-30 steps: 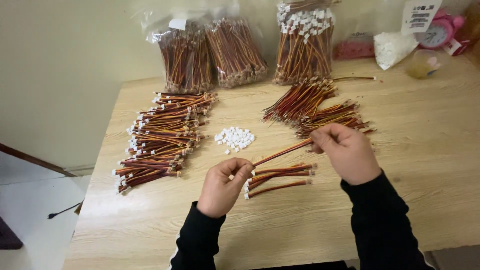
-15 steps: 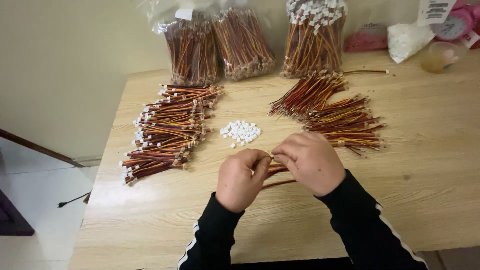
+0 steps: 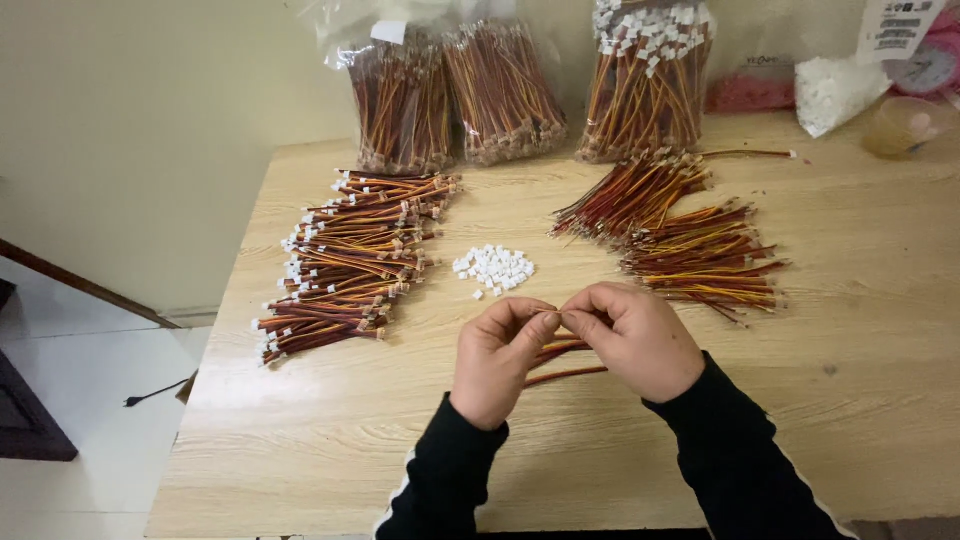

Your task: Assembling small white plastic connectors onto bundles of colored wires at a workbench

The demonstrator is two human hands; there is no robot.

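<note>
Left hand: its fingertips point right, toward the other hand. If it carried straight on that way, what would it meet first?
The left hand would meet the right hand almost at once; their fingertips nearly touch, pinching a thin wire piece between them. Exact depth is unclear.

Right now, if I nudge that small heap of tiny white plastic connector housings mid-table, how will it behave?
The heap of tiny white plastic connector housings would likely scatter: the pieces lie loose, some already strayed. They look light, so probably slide easily on the smooth pale wooden table. Blocky shapes suggest little rolling.
</note>
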